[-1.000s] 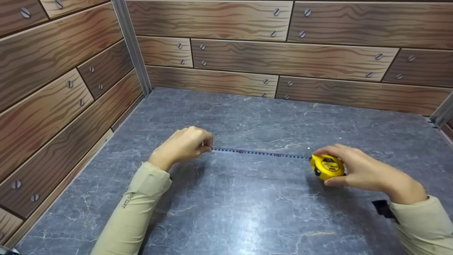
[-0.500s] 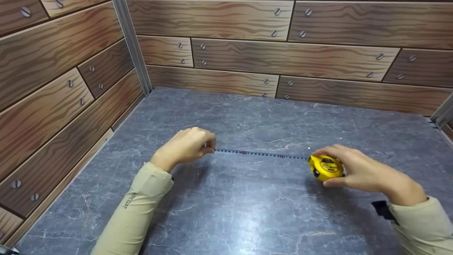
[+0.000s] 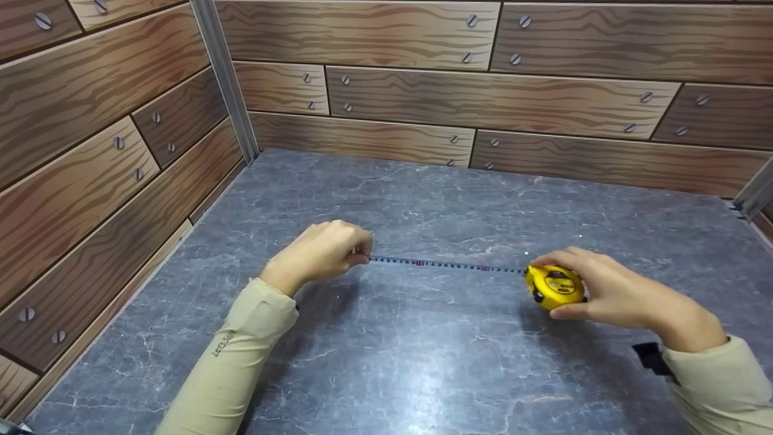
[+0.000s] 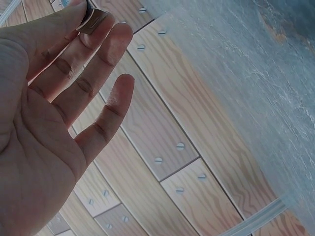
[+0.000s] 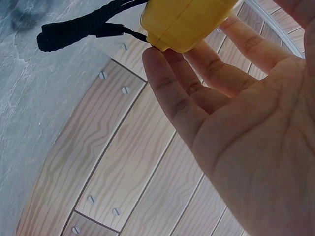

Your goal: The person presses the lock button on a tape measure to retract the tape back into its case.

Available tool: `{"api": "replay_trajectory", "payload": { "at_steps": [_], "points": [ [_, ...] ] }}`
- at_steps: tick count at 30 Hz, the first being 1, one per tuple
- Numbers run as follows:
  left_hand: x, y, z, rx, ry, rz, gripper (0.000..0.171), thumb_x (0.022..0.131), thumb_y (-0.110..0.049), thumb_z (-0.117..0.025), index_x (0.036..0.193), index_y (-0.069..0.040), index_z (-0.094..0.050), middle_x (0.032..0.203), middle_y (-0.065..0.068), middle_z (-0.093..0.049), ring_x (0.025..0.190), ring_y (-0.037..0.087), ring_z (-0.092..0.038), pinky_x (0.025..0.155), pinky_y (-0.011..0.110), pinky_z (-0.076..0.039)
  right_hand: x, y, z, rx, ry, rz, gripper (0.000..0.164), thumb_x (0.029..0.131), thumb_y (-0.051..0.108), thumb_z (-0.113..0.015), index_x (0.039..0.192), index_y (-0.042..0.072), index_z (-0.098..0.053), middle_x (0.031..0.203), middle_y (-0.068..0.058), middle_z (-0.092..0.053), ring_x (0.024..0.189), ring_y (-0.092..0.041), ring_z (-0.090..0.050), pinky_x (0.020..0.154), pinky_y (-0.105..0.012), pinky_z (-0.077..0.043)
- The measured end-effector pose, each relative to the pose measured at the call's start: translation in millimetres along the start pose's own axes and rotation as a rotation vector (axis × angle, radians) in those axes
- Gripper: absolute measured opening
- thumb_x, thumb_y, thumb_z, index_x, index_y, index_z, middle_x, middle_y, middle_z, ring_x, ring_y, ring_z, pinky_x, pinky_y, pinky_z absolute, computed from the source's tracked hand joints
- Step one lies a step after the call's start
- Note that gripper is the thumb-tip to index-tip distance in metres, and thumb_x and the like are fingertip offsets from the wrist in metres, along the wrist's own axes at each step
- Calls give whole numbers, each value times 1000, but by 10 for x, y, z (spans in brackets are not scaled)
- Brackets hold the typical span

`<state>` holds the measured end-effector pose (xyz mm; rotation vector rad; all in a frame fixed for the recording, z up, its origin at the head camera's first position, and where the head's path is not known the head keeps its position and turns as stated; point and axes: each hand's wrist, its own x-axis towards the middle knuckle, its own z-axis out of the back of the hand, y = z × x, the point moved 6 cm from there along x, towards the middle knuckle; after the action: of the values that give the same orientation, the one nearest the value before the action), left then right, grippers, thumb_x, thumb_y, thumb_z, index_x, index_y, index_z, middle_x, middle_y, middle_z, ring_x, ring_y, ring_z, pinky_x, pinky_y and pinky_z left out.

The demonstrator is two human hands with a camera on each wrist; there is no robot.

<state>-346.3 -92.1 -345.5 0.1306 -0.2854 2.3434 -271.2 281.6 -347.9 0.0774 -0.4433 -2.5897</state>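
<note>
A yellow tape measure [image 3: 554,287] is held in my right hand [image 3: 616,290], thumb on the near side and fingers on the far side. Its blade [image 3: 447,264] runs out straight to the left, printed with dark numbers and red marks. At the other end my left hand [image 3: 323,251] pinches the tip between thumb and fingers. In the left wrist view the metal end hook [image 4: 92,21] shows at the fingertips, the other fingers loosely spread. A black wrist strap [image 5: 74,30] hangs from the yellow case in the right wrist view.
Beneath the hands lies a grey marbled tabletop [image 3: 398,205]. Wood-print panels with drawn screws form the back wall [image 3: 386,96] and left wall [image 3: 90,181]. A metal post [image 3: 226,84] stands at their corner.
My left hand has moved slightly right and toward me, and the exposed blade is shorter. My right hand with the tape measure has shifted only a little left.
</note>
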Motion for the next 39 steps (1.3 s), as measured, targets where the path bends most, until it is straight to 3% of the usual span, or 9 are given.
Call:
{"api": "replay_trajectory", "payload": {
  "at_steps": [17,30,39],
  "points": [
    [-1,-54,-25,35,7,-21,7,96,-12,-77,91,-17,-75,93,-3,-77,81,17,-68,73,44,-60,-2,16,2,-4,-22,25,71,83,31,-93,145,16,-61,131,-8,-68,114,-24,-66,95,-50,-57],
    [9,-113,-38,42,-3,-50,9,96,-10,-75,89,-16,-75,89,-3,-75,77,16,-66,72,42,-60,1,47,-11,29,6,12,72,84,32,-92,146,14,-61,135,-12,-66,120,-33,-66,98,-60,-58],
    [8,-131,-37,43,-6,-55,12,97,-11,-75,87,-17,-72,88,-5,-72,75,13,-61,69,40,-57,3,88,-3,13,-9,20,72,83,32,-93,146,17,-62,135,-8,-67,120,-28,-66,98,-54,-58]
  ]
}}
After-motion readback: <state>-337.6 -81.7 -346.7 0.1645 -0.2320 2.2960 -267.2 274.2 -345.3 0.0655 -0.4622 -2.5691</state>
